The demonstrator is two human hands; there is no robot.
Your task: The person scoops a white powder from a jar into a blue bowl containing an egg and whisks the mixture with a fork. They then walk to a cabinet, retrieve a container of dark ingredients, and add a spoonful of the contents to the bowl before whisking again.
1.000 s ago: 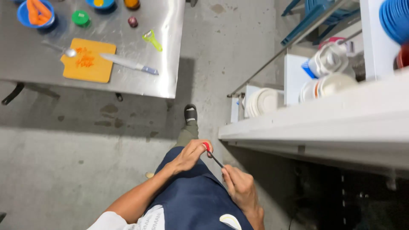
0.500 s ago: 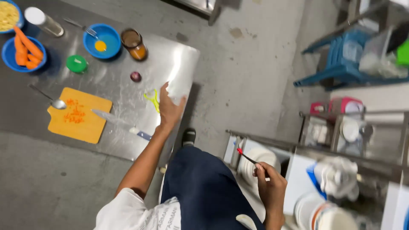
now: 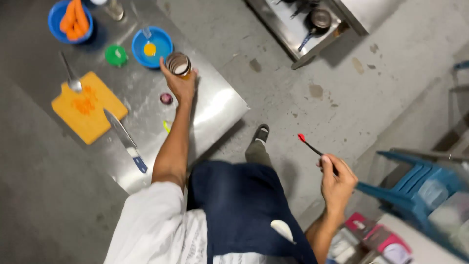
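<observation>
I'm looking straight down over the steel tabletop (image 3: 215, 105). Far left, a blue bowl of carrots (image 3: 72, 20) sits at the top edge. Below it an orange cutting board (image 3: 89, 107) carries a small heap of grated orange bits, with a spoon (image 3: 72, 78) lying over its upper corner and a blue-handled knife (image 3: 126, 141) lying just off its right edge. A green lid (image 3: 116, 55) sits beside a second blue bowl (image 3: 152, 46) holding an egg yolk and a fork. A small purple piece (image 3: 166, 99) lies near the wrist.

Left hand (image 3: 180, 84) is stretched out over the tabletop — its grip is wrapped round a glass jar (image 3: 178, 64) with amber contents, fingers closed on the jar's side, right next to the yolk bowl.

Moving right, past the dark apron (image 3: 239, 205) and a shoe (image 3: 261, 132) on the concrete floor — right hand (image 3: 337, 183) is off the tabletop, above the floor, grip pinched shut on a thin dark-handled tool with a red tip (image 3: 309, 143), tip pointing up-left.

Lower right: pink and white packages (image 3: 376, 239), boxy, labels too blurred to read, and a blue plastic crate (image 3: 420, 178) above them.
</observation>
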